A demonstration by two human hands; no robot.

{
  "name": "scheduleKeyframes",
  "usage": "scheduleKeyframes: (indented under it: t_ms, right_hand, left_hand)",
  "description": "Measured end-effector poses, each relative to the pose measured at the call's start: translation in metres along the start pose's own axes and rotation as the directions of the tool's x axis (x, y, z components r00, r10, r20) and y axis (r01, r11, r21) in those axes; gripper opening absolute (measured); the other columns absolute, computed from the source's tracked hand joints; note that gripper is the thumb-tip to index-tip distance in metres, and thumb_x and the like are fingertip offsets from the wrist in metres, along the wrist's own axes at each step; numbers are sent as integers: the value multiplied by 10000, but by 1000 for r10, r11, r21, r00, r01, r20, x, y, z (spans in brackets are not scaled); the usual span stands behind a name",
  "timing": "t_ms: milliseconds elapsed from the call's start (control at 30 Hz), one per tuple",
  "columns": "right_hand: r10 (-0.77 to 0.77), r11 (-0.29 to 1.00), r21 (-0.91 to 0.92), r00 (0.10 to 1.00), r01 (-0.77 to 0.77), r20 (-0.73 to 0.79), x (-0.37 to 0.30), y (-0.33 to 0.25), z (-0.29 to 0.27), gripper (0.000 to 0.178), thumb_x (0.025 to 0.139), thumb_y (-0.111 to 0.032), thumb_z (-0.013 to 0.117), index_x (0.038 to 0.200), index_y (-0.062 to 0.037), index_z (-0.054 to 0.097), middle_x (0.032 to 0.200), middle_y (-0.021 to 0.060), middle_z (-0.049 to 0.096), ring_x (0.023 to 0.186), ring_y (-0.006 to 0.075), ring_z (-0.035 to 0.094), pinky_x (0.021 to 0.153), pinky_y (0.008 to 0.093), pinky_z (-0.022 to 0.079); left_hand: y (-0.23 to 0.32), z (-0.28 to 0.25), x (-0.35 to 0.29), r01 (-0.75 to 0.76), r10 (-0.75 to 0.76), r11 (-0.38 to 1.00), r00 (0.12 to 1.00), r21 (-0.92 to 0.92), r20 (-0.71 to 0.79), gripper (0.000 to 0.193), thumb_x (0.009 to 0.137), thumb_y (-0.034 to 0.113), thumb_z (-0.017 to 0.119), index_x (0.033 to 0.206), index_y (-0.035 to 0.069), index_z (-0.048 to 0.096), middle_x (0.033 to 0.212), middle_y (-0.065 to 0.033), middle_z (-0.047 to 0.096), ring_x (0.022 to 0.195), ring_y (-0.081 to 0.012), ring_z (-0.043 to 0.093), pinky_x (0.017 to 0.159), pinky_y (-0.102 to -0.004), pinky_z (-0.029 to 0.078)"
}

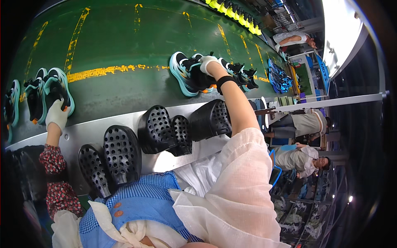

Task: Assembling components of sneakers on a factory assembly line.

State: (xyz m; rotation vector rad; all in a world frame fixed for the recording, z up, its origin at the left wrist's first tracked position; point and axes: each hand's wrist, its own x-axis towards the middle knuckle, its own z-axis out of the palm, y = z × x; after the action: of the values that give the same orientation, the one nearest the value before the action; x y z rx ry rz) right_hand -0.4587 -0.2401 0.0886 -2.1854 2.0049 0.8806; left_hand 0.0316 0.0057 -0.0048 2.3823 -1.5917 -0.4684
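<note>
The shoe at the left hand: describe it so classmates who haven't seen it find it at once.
Start at the big green surface. At its lower left stand turquoise-edged black shoes. Pick the rightmost shoe there, the only one touched by the white-gloved left hand.

White gloves (56, 118) cover the left hand (57, 113) and right hand (208, 64); a black band (223, 81) rings the right wrist. A dark, red-flowered sleeve cover (62, 199) sheathes the left forearm. The gauzy cream blouse (237, 182) sits under a blue checked apron (151, 198) with two brownish-orange buttons (118, 213) and, seemingly, a cream tie (106, 225).
</note>
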Motion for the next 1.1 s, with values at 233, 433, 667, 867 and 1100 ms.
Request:
scheduleKeyframes:
  t_ms: [233,433,667,867,1100]
  right_hand:
    - [-40,940,341,985,-20,166,-15,-26,-11,509,724,-294,651,1159,-31,628,1084,175,662,938,299,670,806,364,543]
    - [-59,996,-62,998,61,30,-23,-61,-24,321,828,-177,537,1093,-60,674,1132,183,641,1030,326,635,862,395,520]
    - [-266,964,-21,959,265,-96,-41,-113,-54,271,798,-144,561,1010,-56,707,1100,189,646,1045,330,622,867,398,513]
    - [-264,935,244,965,257,-6,-96,-204,-98,237,804,-147,560,952,-40,710,939,139,704,865,268,696,769,367,555]
    - [-552,831,-41,813,554,-184,-112,-266,-49,266,832,-209,563,971,-30,702,1014,160,690,955,259,674,791,343,541]
  left_hand:
    - [-10,2,1,-33,33,999,999,-18,-34,300,830,252,628,1019,26,577,998,-217,616,955,-406,573,793,-440,457]
    - [-13,-1,-1,24,-23,999,1000,-36,5,320,830,254,631,1047,25,581,1025,-218,613,972,-402,570,801,-435,459]
    - [-15,0,2,22,-22,999,1000,-47,4,339,825,230,637,1067,5,562,1025,-228,613,971,-408,570,813,-410,453]
    - [-31,0,2,-7,6,999,1000,-49,-27,390,833,234,636,1155,23,575,1127,-201,600,1049,-380,565,885,-399,450]
    - [-32,6,9,-8,7,995,1000,-99,-4,449,835,213,641,1222,7,543,1182,-211,584,1102,-367,552,935,-381,432]
